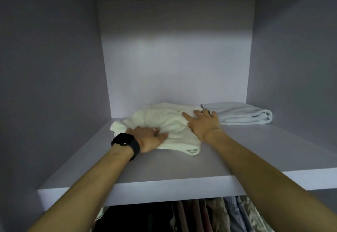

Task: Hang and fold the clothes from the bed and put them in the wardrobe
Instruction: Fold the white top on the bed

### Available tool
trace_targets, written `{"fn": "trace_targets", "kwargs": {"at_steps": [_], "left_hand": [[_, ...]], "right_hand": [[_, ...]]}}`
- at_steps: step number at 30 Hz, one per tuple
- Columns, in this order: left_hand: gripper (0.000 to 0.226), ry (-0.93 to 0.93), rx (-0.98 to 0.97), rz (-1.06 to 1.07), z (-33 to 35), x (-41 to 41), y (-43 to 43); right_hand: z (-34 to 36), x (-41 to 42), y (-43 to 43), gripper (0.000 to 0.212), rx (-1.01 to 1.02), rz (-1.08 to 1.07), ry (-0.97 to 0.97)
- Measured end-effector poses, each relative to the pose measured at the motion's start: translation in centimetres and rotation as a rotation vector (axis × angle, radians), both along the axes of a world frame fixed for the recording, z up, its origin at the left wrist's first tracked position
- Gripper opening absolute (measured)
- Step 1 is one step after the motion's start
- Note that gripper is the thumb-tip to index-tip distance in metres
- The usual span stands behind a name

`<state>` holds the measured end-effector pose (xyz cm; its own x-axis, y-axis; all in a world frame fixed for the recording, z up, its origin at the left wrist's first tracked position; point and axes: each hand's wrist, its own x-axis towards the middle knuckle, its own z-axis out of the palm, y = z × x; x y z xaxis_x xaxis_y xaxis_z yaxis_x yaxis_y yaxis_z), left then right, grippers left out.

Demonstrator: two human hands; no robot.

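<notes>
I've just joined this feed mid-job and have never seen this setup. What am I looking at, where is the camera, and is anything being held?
There is no machine here: a person works with bare hands. The one picture comes from a camera on their head, looking into a wardrobe. The left hand, with a black watch on its wrist, and the right hand both rest on a white folded cloth on the shelf, pressing rather than gripping it. To its right lies a pale blue folded cloth. Hanging clothes show below the shelf.
</notes>
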<state>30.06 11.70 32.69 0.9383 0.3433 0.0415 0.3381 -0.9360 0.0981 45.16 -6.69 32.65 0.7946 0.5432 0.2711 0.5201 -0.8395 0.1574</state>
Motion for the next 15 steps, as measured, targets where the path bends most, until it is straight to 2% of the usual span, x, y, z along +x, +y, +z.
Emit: {"fn": "trace_targets", "kwargs": {"at_steps": [2, 5, 7, 8, 10, 11, 15], "left_hand": [[0.089, -0.037, 0.049, -0.051, -0.2, -0.4, -0.3], [0.088, -0.054, 0.126, -0.054, -0.5, -1.1, 1.2], [0.096, 0.005, 0.116, 0.019, -1.0, -1.2, 2.3], [0.101, 0.045, 0.098, 0.059, -1.3, -1.0, 2.5], [0.106, 0.092, 0.069, 0.099, -1.7, -0.5, 2.3], [0.107, 0.098, 0.069, 0.097, -1.7, 0.0, 2.2], [0.107, 0.114, 0.151, 0.043, -1.0, 2.2, 2.2]], "right_hand": [[0.1, -0.2, 0.3, 0.054, 0.0, -0.026, -0.005], [0.7, -1.8, -0.2, 0.045, 0.204, 0.126, -0.025], [0.8, -3.6, -0.4, 0.047, 0.343, 0.262, 0.077], [0.7, -4.5, -0.4, 0.057, 0.343, 0.29, 0.176], [-0.2, -5.9, -0.4, 0.076, 0.206, 0.273, 0.339], [-0.8, -5.9, -0.3, 0.078, 0.121, 0.245, 0.376], [-1.0, -3.5, -0.4, 0.058, -0.03, 0.121, 0.358]]}}
